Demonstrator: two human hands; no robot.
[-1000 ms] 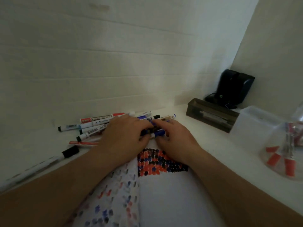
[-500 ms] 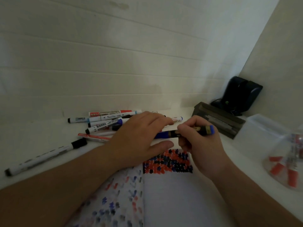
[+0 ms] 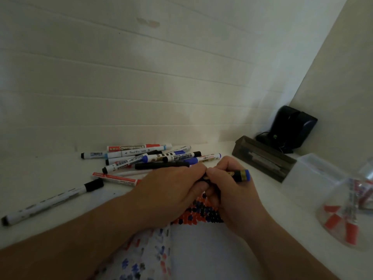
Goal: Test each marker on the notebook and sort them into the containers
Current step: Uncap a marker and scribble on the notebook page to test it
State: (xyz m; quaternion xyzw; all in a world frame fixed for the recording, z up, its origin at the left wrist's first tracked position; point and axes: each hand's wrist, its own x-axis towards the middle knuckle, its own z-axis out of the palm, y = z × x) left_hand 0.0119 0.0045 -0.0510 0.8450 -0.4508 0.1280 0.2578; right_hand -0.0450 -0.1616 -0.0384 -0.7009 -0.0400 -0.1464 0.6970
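Blue-ended marker (image 3: 240, 175) sits w/ both hands pinching it, lying roughly level just above the open notebook (image 3: 193, 257), whose pages are full of red/blue/black dots. Marker pile (image 3: 153, 158) behind on the desk. Clear containers (image 3: 314, 174) on the right, one w/ red-capped markers (image 3: 341, 221).

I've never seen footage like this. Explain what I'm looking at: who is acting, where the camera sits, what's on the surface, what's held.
No machine here: a person's two bare hands, filmed by a camera on their head looking down. Both the left hand and right hand grip one blue-ended marker above an open notebook covered in ink dabs. A pile of whiteboard markers lies behind on the white table. Right: a dark tray, a clear box, and a clear container with red-capped markers.
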